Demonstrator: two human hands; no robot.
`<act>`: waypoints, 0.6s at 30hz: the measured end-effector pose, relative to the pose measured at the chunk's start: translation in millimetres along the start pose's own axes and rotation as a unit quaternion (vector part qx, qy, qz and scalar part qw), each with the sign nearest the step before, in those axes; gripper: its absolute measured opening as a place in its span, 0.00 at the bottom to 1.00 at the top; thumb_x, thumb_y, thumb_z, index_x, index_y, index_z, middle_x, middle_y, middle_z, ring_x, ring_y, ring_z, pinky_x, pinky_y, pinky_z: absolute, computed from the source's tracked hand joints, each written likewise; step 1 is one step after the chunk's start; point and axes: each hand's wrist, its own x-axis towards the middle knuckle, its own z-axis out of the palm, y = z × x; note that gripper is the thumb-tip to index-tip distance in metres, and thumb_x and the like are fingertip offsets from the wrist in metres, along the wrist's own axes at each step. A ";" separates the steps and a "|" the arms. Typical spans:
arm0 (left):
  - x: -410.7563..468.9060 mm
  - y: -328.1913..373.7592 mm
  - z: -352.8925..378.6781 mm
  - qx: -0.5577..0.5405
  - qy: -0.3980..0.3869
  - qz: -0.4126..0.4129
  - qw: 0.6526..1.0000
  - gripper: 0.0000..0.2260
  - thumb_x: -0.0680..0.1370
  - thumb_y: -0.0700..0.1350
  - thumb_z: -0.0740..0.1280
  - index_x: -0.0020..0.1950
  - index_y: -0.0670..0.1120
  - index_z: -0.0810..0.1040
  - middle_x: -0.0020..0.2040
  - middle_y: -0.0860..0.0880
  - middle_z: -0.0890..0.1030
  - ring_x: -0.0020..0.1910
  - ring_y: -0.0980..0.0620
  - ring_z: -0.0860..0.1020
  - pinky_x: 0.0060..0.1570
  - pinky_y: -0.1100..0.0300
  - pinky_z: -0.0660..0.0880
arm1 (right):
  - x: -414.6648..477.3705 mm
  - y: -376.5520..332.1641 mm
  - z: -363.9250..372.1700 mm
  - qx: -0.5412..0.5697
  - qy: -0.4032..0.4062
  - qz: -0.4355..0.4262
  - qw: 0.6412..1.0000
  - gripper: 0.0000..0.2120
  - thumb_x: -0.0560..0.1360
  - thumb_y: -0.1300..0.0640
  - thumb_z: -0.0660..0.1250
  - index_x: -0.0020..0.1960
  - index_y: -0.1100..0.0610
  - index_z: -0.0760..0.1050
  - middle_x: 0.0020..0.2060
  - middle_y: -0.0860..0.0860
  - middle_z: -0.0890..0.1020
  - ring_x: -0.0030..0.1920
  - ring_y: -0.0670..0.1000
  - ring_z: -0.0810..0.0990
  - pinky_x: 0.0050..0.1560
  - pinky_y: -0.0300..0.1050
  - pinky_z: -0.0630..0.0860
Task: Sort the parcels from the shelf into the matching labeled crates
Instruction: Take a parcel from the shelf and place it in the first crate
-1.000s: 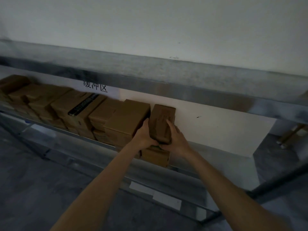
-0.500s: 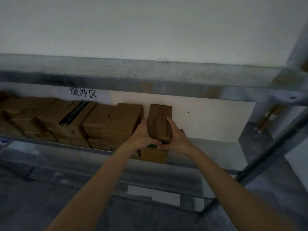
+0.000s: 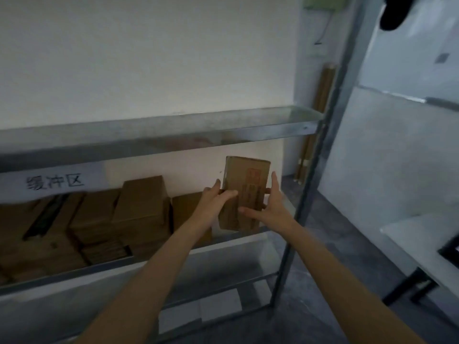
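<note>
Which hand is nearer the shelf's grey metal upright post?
Right. The right hand holds the brown cardboard parcel on the side facing the grey metal post; the left hand grips its far side.

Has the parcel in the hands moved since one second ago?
Yes. The parcel has moved right, away from the stack; a gap now separates them.
</note>
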 end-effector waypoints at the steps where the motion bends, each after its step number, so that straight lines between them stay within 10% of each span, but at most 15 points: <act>1: -4.0 7.6 12.0 -0.006 -0.017 0.022 1.000 0.29 0.80 0.54 0.62 0.78 0.53 0.53 0.77 0.45 0.54 0.75 0.45 0.58 0.71 0.51 0.57 | -11.3 -1.6 -11.8 -0.009 0.036 -0.006 0.999 0.64 0.59 0.38 0.79 0.78 0.45 0.37 0.73 0.50 0.61 0.73 0.52 0.63 0.72 0.60 0.66; 6: -15.2 44.1 80.8 -0.031 -0.120 0.111 0.986 0.09 0.80 0.60 0.58 0.59 0.71 0.67 0.69 0.47 0.68 0.67 0.52 0.64 0.67 0.59 0.56 | -65.8 -10.2 -85.2 -0.024 0.194 0.000 0.981 0.46 0.67 0.52 0.79 0.75 0.52 0.54 0.62 0.49 0.62 0.63 0.46 0.64 0.66 0.40 0.64; 10: -23.8 72.0 149.4 -0.123 -0.232 0.144 0.954 0.16 0.81 0.55 0.60 0.66 0.51 0.73 0.59 0.55 0.79 0.60 0.58 0.77 0.55 0.71 0.72 | -119.5 -21.3 -151.8 -0.047 0.303 -0.037 0.951 0.39 0.66 0.56 0.80 0.70 0.55 0.63 0.60 0.48 0.70 0.61 0.39 0.71 0.65 0.38 0.71; 14: -42.0 109.6 217.6 -0.112 -0.299 0.189 0.929 0.33 0.74 0.65 0.64 0.72 0.44 0.68 0.67 0.48 0.75 0.64 0.53 0.73 0.66 0.56 0.69 | -175.8 -25.8 -209.1 -0.058 0.372 -0.035 0.926 0.45 0.64 0.54 0.79 0.72 0.51 0.56 0.62 0.41 0.70 0.59 0.30 0.70 0.60 0.26 0.68; 18: -62.2 138.9 286.1 -0.098 -0.345 0.211 0.909 0.25 0.78 0.54 0.61 0.72 0.46 0.61 0.64 0.55 0.69 0.61 0.57 0.69 0.57 0.64 0.68 | -229.1 -26.7 -258.0 -0.084 0.412 -0.002 0.907 0.51 0.59 0.45 0.80 0.72 0.45 0.52 0.65 0.44 0.71 0.64 0.39 0.72 0.61 0.30 0.70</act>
